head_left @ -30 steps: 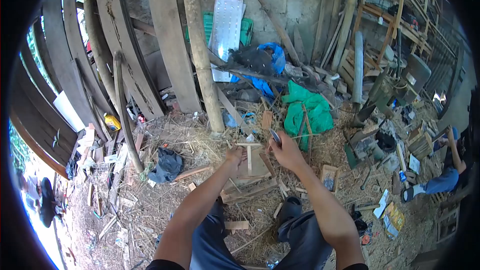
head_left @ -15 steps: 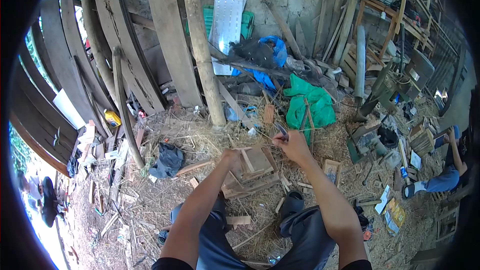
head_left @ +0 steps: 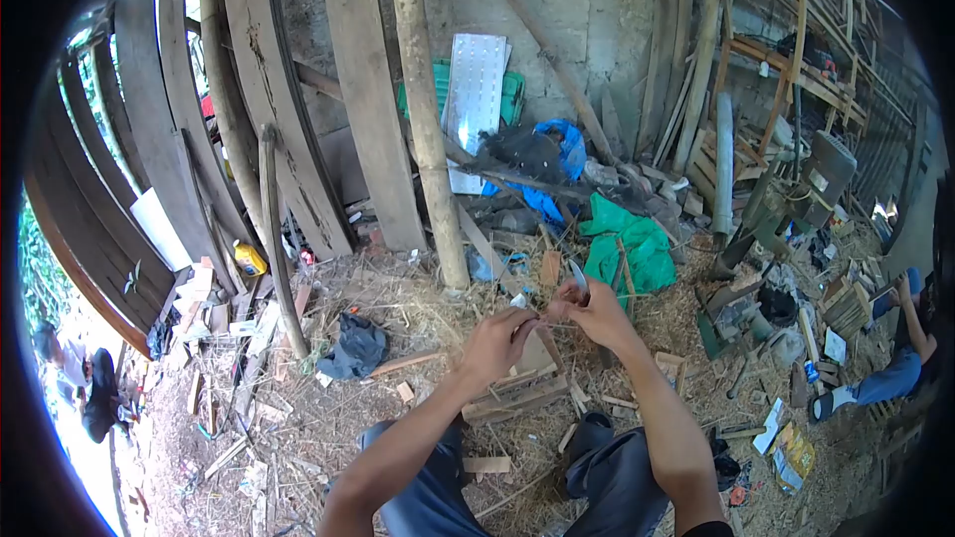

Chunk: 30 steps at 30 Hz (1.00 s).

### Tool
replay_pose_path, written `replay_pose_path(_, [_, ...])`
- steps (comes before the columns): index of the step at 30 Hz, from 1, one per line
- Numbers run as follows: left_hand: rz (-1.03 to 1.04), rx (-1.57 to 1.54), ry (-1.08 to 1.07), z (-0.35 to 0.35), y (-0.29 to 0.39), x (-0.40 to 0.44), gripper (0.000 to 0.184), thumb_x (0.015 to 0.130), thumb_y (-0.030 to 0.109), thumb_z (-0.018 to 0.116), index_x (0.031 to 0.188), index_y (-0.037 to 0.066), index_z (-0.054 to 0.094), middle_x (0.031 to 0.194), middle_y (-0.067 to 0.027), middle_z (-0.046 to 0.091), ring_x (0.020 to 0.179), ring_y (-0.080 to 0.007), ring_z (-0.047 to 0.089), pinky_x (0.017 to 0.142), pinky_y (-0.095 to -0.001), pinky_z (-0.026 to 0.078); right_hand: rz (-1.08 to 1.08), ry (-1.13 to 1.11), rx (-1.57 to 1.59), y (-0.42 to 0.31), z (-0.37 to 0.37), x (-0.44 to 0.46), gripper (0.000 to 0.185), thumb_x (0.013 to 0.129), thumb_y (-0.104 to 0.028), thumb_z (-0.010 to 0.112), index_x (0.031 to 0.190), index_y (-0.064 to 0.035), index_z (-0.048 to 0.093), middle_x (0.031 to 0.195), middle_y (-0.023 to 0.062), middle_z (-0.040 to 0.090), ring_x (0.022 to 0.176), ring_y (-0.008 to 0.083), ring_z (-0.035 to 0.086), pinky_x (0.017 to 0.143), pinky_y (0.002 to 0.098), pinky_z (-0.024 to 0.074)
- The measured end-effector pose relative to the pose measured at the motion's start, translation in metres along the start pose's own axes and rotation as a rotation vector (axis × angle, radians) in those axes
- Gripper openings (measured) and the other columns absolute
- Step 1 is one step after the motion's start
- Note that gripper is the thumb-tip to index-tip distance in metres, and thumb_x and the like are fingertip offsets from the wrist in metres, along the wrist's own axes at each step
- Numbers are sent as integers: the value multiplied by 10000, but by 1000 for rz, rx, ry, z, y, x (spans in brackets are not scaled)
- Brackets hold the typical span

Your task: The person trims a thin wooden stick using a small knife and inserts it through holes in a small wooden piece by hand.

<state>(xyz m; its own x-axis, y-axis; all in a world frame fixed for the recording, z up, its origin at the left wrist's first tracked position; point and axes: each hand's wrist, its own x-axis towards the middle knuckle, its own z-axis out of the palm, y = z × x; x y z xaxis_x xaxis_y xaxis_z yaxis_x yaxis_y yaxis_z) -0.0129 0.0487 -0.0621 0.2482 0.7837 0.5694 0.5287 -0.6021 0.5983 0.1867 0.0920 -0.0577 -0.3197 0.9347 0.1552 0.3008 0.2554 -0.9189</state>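
Observation:
My two hands are close together above a small stack of wooden boards [head_left: 517, 400]. My right hand [head_left: 589, 310] is closed round a knife [head_left: 577, 274], whose blade points up and away from me. Just left of it, my left hand [head_left: 500, 340] has its fingers pinched together at the fingertips of my right hand; what lies between them is too small to make out. The hands partly cover the boards.
A wooden post [head_left: 430, 139] rises beyond my hands. Green plastic sheeting [head_left: 629, 247] lies to the right, a dark bag [head_left: 355, 346] to the left. Another person's leg [head_left: 880, 380] shows at the far right. Wood scraps and straw litter the ground.
My left hand has risen off the wooden pieces and come together with my right hand. The knife now points more upright. The whole view has shifted slightly.

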Motion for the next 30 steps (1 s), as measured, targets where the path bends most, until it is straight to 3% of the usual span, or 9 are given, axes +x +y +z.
replay_pose_path(2, [-114, -69, -13, -6, 10, 7, 117, 845, 71, 619, 928, -4, 652, 811, -137, 657, 654, -187, 633, 600, -305, 493, -263, 458, 2, 6, 5, 7, 195, 948, -221, 531, 982, -30, 556, 723, 22, 605, 573, 85, 518, 549, 249, 420])
replay_pose_path(3, [-245, -136, -36, -8, 13, 10, 138, 869, 76, 606, 968, -11, 645, 811, -136, 663, 648, -147, 639, 567, -285, 493, -270, 462, -6, 1, -2, 6, 195, 948, -221, 531, 982, -30, 556, 723, 22, 605, 573, 85, 518, 549, 249, 420])
replay_pose_path(5, [-266, -249, 0, -5, 8, 11, 148, 888, 79, 586, 986, -19, 637, 786, -115, 659, 666, -120, 627, 583, -272, 488, 24, 259, -43, -17, -18, -3, 187, 988, -186, 413, 948, -27, 502, 735, 43, 592, 592, 96, 508, 550, 268, 407])
replay_pose_path(6, [-297, -362, 32, -3, 6, 13, 159, 908, 83, 566, 1003, -28, 629, 760, -94, 655, 683, -94, 615, 600, -259, 483, -35, 203, 50, -32, -19, -8, 210, 999, -181, 384, 1046, -26, 518, 704, 24, 563, 557, 70, 441, 518, 242, 364])
replay_pose_path(11, [-340, -422, -13, -8, 7, 16, 171, 916, 75, 550, 1012, -53, 611, 736, -53, 633, 674, -79, 590, 622, -230, 468, 27, -21, 248, -58, -9, -22, 311, 995, -153, 394, 1288, -56, 437, 676, -1, 526, 567, 57, 436, 516, 217, 356])
replay_pose_path(15, [-320, -342, -7, -7, 22, 11, 138, 904, 50, 553, 977, -46, 621, 712, -53, 625, 657, -68, 579, 590, -219, 450, -11, -111, 255, -69, 5, -22, 267, 992, -186, 420, 1207, -37, 472, 757, 30, 610, 512, 39, 373, 439, 200, 299])
replay_pose_path(18, [-140, -278, 127, -11, 32, 9, 108, 872, 43, 584, 939, -19, 641, 646, -103, 622, 530, -116, 562, 496, -269, 431, 73, -49, 371, -69, 3, -19, 189, 962, -145, 481, 1036, -11, 590, 786, 29, 646, 544, 36, 454, 470, 193, 349])
replay_pose_path(24, [-227, -295, 59, -17, 39, 5, 92, 885, 21, 560, 916, -21, 635, 667, -47, 605, 589, -58, 533, 524, -223, 420, 91, -131, 414, -69, 8, -21, 155, 949, -142, 512, 954, -9, 592, 753, 11, 631, 528, 31, 428, 469, 190, 346])
replay_pose_path(30, [-216, -256, 56, -24, 49, 3, 87, 885, 39, 568, 916, -17, 628, 647, -69, 594, 550, -73, 496, 504, -247, 404, 120, -78, 294, -77, -2, -21, 182, 944, -171, 530, 892, -9, 595, 728, 3, 614, 511, 35, 429, 452, 201, 347])
